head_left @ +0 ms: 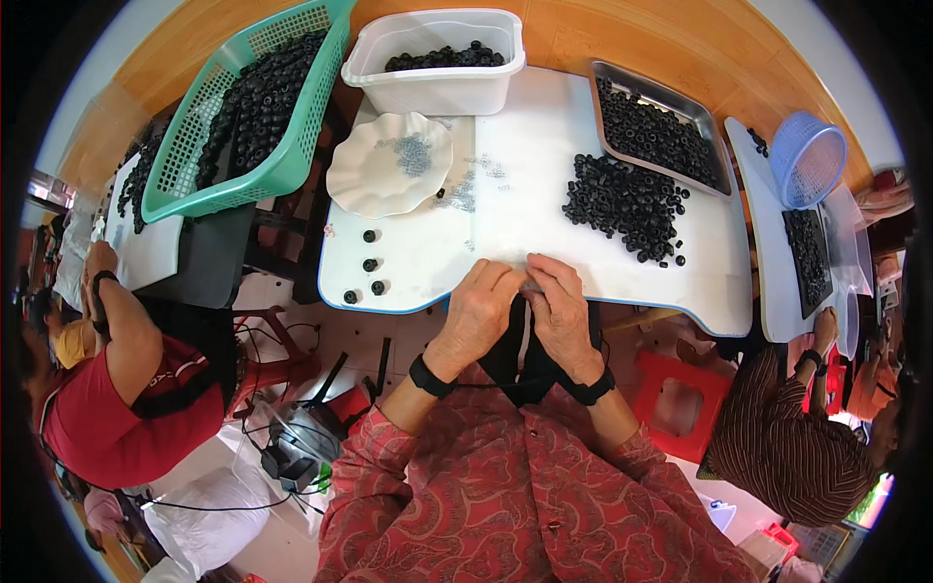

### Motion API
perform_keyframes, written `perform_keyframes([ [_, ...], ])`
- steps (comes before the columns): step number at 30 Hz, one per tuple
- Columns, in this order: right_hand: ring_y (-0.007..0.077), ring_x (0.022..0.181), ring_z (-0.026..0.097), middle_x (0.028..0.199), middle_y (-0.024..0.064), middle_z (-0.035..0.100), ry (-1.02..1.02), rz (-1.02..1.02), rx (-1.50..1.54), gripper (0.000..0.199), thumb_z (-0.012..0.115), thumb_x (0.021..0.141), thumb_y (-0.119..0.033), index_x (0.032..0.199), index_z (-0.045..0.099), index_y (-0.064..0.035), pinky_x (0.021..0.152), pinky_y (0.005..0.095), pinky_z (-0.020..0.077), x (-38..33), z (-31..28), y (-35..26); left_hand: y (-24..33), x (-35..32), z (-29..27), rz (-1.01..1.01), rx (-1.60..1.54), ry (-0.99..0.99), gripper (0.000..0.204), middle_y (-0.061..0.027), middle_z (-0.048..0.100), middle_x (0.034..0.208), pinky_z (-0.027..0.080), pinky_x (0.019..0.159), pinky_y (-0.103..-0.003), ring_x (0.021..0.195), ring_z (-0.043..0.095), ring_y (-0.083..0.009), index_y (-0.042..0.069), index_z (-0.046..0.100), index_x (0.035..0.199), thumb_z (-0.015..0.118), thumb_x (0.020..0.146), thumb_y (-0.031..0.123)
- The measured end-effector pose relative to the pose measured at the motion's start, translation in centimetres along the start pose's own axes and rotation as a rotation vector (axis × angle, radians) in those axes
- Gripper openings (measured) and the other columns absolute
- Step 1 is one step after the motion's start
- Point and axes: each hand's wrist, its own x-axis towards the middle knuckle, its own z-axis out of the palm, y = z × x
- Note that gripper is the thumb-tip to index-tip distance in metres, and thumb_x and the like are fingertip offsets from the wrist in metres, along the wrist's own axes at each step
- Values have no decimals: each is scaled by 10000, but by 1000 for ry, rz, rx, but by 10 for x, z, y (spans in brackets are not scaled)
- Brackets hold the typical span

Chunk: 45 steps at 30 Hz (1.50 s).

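My left hand (478, 316) and my right hand (562, 319) meet at the front edge of the white table (525, 136). Their fingertips are pinched close together, and whatever they hold is hidden or too small to make out. Several small black round pieces (369, 265) stand apart on the table to the left. Beyond them sits a white wavy-rimmed plate (355, 175) with tiny clear-grey pieces (413, 155) on it; more of these are scattered beside it. To the right, a loose heap of small black ring-like pieces (622, 199) spreads over the tabletop.
A metal tray (714, 131) of black pieces touches the heap. At the back stand a white tub (437, 94) and a green basket (321, 117), both holding black pieces. People work at tables on either side. A red stool (714, 389) stands at right below the table.
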Motion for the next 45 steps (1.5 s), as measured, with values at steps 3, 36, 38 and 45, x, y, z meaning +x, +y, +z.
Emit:
perform_keyframes([
  [3,312,1132,589,1216,143,605,6,100,136,377,680,735,130,1096,647,26,939,357,490,3,-9,-5,-4,-2,-1,-99,-85,62,348,-139,611,948,525,759,-400,881,612,-337,11,656,1032,596,712,-112],
  [36,314,1086,537,1189,120,581,7,-46,-302,221,750,731,-33,944,708,-73,905,438,380,2,-5,-11,28,-38,-20,-878,-1615,276,353,-164,639,1166,582,870,-328,963,669,-189,-57,564,1308,575,979,72],
  [38,314,1084,538,1187,122,582,17,-40,-299,197,741,731,-17,914,689,-65,903,436,380,2,-3,-10,29,-38,-20,-879,-1621,278,353,-166,638,1168,583,872,-329,963,670,-190,-55,566,1306,578,979,76],
  [45,315,1066,540,1200,136,581,19,-50,-269,185,704,759,14,915,619,-38,903,441,379,1,-5,-16,30,-42,-15,-874,-1615,312,319,-146,643,1159,587,867,-327,962,666,-192,-20,601,1278,595,967,52],
])
